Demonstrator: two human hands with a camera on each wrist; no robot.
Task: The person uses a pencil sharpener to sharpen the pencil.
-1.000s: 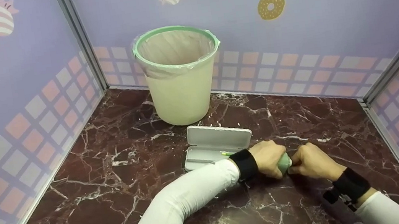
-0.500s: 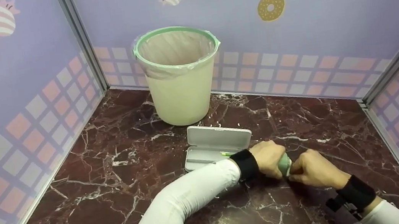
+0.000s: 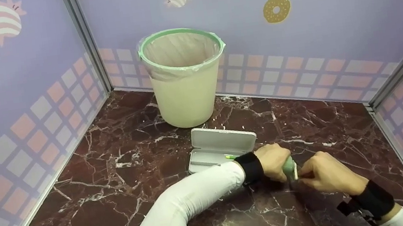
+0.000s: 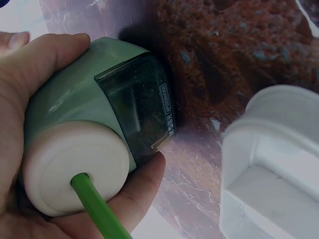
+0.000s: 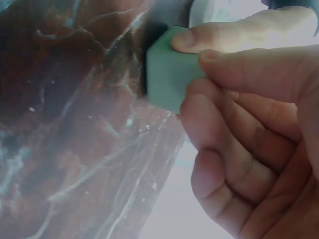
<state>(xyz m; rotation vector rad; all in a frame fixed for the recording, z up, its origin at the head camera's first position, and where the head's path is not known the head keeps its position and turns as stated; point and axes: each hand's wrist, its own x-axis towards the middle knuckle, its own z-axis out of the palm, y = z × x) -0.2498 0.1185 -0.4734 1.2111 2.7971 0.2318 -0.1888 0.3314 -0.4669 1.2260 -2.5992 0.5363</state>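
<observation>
My left hand [image 3: 273, 162] grips a green pencil sharpener [image 4: 75, 99] with a dark see-through shavings window. A green pencil [image 4: 97, 204] is stuck into the hole of its cream round face, seen in the left wrist view. In the head view a pale crank arm [image 3: 295, 170] shows on the sharpener's right side. There my right hand [image 3: 326, 174] pinches at the crank, thumb against forefinger; the knob itself is hidden by the fingers. The right wrist view shows the sharpener's green body [image 5: 169, 74] beyond the right fingertips.
Behind the left wrist lies an open white pencil case [image 3: 222, 139], lid raised. A cream bin [image 3: 187, 95] with a green rim and plastic liner stands farther back. White crumbs dot the dark marbled tabletop [image 3: 131, 200]. Patterned purple walls [image 3: 314, 20] enclose it.
My right hand has shifted a little right and toward me, and more of the crank arm shows. The left hand keeps its grip on the sharpener. The head view has tilted slightly.
</observation>
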